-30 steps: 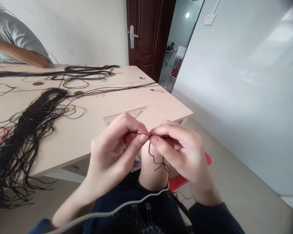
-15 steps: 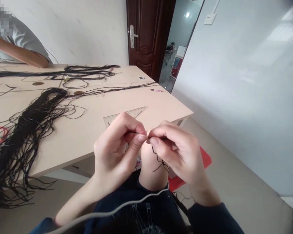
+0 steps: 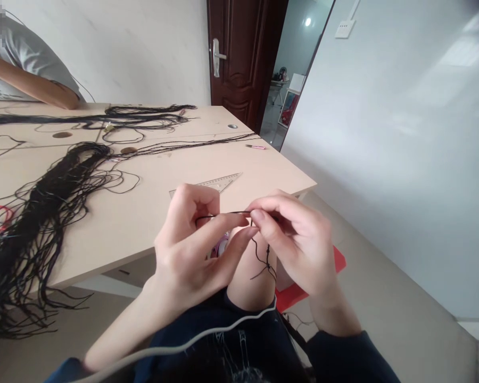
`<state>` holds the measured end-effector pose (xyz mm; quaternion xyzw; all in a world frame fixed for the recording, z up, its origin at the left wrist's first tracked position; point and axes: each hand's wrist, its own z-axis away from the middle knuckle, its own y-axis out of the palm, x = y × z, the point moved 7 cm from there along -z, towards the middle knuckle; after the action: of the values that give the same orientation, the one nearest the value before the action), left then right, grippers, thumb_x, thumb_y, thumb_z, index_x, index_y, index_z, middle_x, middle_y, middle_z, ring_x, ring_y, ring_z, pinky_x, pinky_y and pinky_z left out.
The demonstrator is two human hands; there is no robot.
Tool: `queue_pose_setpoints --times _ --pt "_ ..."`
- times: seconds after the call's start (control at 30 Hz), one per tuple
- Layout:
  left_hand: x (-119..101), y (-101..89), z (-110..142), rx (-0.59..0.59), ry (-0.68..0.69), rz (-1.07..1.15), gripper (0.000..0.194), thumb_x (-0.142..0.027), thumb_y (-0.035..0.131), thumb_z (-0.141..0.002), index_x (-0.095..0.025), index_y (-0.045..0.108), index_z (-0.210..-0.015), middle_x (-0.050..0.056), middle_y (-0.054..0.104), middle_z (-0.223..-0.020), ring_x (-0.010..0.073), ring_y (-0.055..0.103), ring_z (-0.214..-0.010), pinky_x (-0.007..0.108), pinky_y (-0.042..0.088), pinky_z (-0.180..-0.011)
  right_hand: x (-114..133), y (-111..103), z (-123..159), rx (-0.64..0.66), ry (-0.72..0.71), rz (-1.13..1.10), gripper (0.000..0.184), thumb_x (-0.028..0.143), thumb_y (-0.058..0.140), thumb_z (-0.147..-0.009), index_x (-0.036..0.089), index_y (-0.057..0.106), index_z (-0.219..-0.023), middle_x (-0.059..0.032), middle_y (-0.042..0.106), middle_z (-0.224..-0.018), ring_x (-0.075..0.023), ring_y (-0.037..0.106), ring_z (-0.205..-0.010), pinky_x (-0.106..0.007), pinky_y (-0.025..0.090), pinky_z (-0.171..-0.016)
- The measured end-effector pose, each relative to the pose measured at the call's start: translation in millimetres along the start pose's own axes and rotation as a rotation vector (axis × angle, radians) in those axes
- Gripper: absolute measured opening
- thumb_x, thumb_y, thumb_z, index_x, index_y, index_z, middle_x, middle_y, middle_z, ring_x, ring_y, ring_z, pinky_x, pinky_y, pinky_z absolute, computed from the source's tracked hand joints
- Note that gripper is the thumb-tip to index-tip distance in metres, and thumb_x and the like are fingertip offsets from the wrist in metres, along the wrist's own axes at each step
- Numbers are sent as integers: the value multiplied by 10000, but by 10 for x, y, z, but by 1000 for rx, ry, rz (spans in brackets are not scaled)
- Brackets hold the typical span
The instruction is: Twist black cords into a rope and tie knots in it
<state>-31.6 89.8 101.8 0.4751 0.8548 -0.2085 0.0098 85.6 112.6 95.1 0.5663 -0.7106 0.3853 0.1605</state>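
Note:
My left hand (image 3: 191,244) and my right hand (image 3: 295,244) meet over my knee, just off the table's near edge. Both pinch one thin black cord (image 3: 223,214) stretched between their fingertips. A knotted tail of that cord (image 3: 264,262) dangles below my right fingers. My left thumb and forefinger are extended toward the right hand, the other fingers curled.
A beige table (image 3: 151,213) carries a big tangle of black cords (image 3: 35,223) at left, more cords (image 3: 143,114) at the back, a clear triangle ruler (image 3: 217,183) and a pink pen (image 3: 256,147). Another person's arm (image 3: 27,85) rests far left. A red stool (image 3: 299,290) stands below.
My hands drew slightly apart and up, and the cord now runs as a longer straight span between them. My left fingers uncurled toward the right hand.

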Motion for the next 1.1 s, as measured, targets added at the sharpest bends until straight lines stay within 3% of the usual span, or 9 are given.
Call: queue_pose_setpoints --times 0.17,0.37,0.57,0.77,1.0,1.1 --pt "8 56 -25 62 -4 73 206 -30 621 -706 -168 594 -856 25 334 -755 113 345 -659 265 314 -492 14 -22 -10 -11 -4 39 101 186 496 -859 191 586 -812 10 598 -758 -96 555 -698 -199 459 -617" --pt "116 95 -59 207 -113 286 116 -70 634 -691 -160 608 -760 31 327 -739 134 346 -684 280 311 -494 -6 -7 -3 27 31 7 94 209 501 -860 196 577 -805 13 583 -739 -91 540 -659 -194 454 -584" --pt "149 105 -86 299 -98 351 120 -56 642 -662 -163 608 -706 32 314 -746 155 352 -730 290 324 -527 -21 25 2 60 71 -57 113 215 484 -869 188 572 -804 12 576 -744 -91 549 -689 -190 457 -601" --pt "179 101 -69 300 -108 354 134 -57 644 -653 -167 602 -715 31 309 -754 163 346 -750 300 330 -548 -50 32 15 79 106 -58 112 231 480 -871 196 575 -823 24 558 -719 -75 518 -606 -183 434 -530" --pt "148 115 -67 378 -97 354 127 -33 623 -665 -158 603 -680 27 309 -756 146 355 -726 304 357 -570 -51 48 20 83 113 -83 136 227 479 -871 186 585 -797 13 591 -744 -91 564 -688 -188 466 -605" --pt "178 77 -65 335 -150 398 99 -64 626 -675 -161 608 -670 27 322 -734 148 359 -713 312 351 -564 -63 27 28 75 113 -61 118 234 499 -861 186 602 -829 5 612 -772 -95 575 -688 -187 465 -584"
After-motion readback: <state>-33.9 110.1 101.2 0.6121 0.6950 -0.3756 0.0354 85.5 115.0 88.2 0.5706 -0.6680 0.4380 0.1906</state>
